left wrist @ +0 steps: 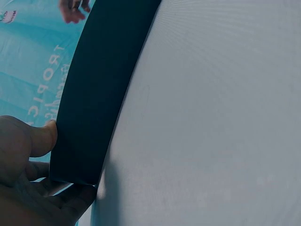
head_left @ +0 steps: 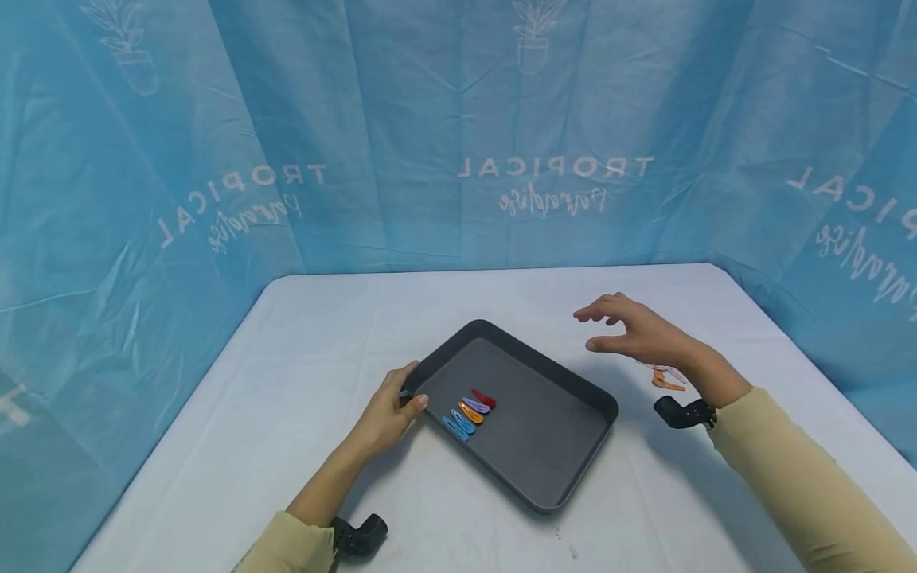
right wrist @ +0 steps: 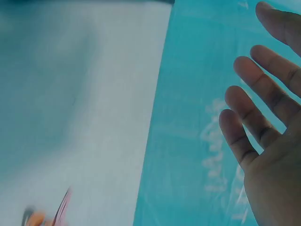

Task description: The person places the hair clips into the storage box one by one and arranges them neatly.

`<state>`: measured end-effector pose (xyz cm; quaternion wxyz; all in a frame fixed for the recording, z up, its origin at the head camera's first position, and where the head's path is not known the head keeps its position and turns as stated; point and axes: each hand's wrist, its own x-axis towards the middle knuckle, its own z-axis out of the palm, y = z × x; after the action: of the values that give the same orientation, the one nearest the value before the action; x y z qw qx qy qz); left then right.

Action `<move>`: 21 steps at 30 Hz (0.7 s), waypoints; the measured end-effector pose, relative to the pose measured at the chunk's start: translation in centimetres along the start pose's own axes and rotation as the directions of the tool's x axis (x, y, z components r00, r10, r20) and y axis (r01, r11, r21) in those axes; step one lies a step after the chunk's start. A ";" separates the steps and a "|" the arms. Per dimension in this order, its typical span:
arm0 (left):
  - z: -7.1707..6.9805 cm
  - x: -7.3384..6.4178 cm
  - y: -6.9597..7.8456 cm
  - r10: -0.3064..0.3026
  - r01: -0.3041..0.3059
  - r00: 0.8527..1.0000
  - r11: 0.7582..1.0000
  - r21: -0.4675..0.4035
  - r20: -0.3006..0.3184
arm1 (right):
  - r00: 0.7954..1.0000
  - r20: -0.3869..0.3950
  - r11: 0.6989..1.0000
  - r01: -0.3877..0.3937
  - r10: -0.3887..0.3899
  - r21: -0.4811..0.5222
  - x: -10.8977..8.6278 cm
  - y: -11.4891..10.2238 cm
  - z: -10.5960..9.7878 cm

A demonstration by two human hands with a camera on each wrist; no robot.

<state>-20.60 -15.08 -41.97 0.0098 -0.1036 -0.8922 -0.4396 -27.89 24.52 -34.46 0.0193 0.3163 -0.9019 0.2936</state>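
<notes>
My left hand (head_left: 383, 415) grips the left corner of a dark grey rectangular tray (head_left: 548, 434), its thumb over the rim. In the left wrist view, the fingers (left wrist: 77, 200) reach round to the lower edge of the tray wall (left wrist: 101, 89). Inside the tray, near that hand, lies a row of snap hair clips: a red clip (head_left: 485, 399), a purple clip (head_left: 476, 406), an orange clip (head_left: 470, 412) and two blue clips (head_left: 462, 422). My right hand (head_left: 641, 330) hovers right of the tray, fingers spread and holding nothing, as the right wrist view confirms.
On the white-covered table (head_left: 344, 334), orange and pink hair clips (head_left: 668, 382) lie below the right wrist, partly hidden by it. Black wrist cameras (head_left: 361, 535) are strapped to both arms. A blue printed curtain (head_left: 401, 119) hangs behind the table and at its sides.
</notes>
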 end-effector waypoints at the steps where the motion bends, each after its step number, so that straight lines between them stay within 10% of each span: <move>1: 0.0 0.0 0.0 0.001 -0.001 1.000 1.000 0.003 0.001 | 1.000 -0.011 1.000 -0.015 0.015 -0.014 -0.4 0.4 -0.2; 21: 0.0 0.1 0.0 -0.018 0.018 1.000 1.000 -0.007 0.005 | 0.957 -0.042 0.954 -0.291 0.288 -0.078 -7.4 8.0 -1.3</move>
<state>-20.68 -15.04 -41.92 0.0035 -0.0965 -0.8915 -0.4427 -26.88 34.38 -39.14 0.0031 0.1752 -0.9495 0.2602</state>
